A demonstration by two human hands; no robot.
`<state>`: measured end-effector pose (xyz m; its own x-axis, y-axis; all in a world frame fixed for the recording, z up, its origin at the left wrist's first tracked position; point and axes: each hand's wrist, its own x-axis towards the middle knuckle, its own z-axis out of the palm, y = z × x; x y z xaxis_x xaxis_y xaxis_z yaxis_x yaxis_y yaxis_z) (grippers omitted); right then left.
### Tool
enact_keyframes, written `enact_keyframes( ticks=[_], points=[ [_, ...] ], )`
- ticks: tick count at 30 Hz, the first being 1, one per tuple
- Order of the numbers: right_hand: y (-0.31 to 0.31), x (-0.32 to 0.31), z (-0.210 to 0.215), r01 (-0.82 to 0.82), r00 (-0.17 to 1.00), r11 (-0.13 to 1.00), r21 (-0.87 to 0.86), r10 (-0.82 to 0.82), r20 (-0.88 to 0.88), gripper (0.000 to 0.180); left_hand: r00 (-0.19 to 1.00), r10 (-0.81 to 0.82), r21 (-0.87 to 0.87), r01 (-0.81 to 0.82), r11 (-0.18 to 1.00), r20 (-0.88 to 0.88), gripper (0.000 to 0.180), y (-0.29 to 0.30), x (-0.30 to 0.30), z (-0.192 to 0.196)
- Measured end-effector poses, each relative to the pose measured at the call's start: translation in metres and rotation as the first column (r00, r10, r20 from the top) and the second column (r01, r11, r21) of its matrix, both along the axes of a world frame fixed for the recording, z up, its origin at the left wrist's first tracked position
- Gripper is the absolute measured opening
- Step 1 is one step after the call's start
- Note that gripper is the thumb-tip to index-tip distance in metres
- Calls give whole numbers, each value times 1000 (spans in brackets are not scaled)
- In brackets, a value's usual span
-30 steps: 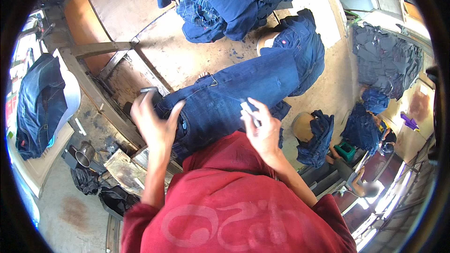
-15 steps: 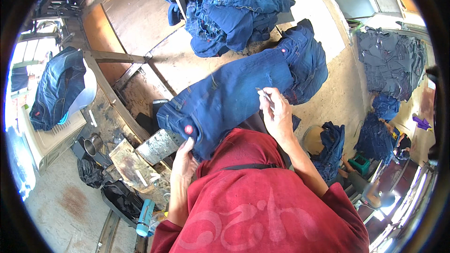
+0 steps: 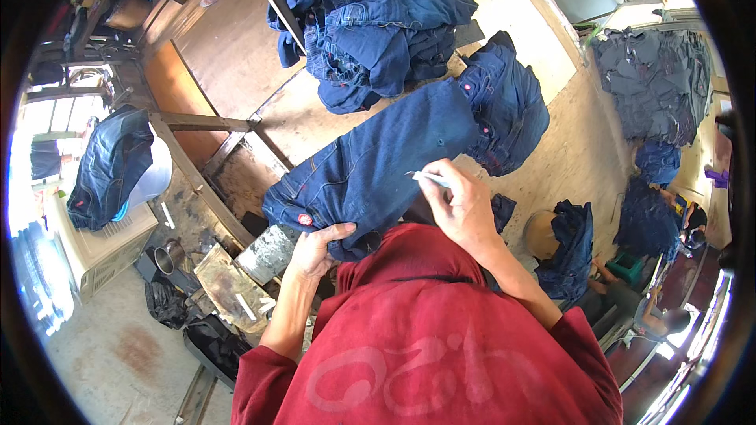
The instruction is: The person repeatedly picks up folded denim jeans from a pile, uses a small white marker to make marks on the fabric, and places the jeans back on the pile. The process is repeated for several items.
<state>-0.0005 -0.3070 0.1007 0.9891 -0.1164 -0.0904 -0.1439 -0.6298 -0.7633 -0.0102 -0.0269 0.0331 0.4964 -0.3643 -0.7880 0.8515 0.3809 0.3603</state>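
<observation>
Dark blue jeans (image 3: 378,157) lie stretched out in front of me, slanting up to the right, with a round red-and-white tag (image 3: 305,220) near their closer end. My left hand (image 3: 319,252) grips that end, thumb on top and fingers under the cloth. In my right hand (image 3: 468,208) is a slim pale tool (image 3: 435,179) with a thin tip, pinched between thumb and fingers; its exact kind is unclear. The tip is over the jeans' middle, and I cannot tell whether it touches. A small worn patch (image 3: 442,142) shows farther along.
Bunched jeans (image 3: 504,102) sit at the far end, with a big denim pile (image 3: 394,16) behind. Dark garments (image 3: 654,79) are heaped at right. A wooden frame (image 3: 209,121), metal mug (image 3: 168,257) and draped jeans (image 3: 114,165) stand left. Another person (image 3: 661,319) is at lower right.
My right hand has drawn left and nearer to me, away from the worn patch. The left thumb has come up onto the cloth. The view has shifted slightly.
</observation>
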Motion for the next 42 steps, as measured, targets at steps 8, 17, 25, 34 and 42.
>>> enact_keyframes(
  ticks=[8, 17, 25, 34, 42],
  points=[
    [51, -13, 13, -253, 933, 934, -253, 305, 193, 12, 997, 33, -38, -36, 999, -63, 39, 8, -8, 6],
    [55, -14, 14, -222, 926, 903, -367, 313, 210, 11, 997, 22, 13, -23, 1000, 76, 39, 5, -13, 11],
    [50, -9, 13, -207, 931, 921, -329, 289, 222, 10, 989, 59, 5, -60, 998, 135, 46, 0, -15, 17],
    [51, -8, 8, -315, 926, 942, -112, 331, 181, 9, 988, 57, 16, -60, 998, 143, 48, -1, -11, 21],
    [59, 9, 12, -253, 928, 950, -181, 291, 234, 8, 960, 281, 1, -281, 960, -1, 56, -5, -21, 25]
  ],
)
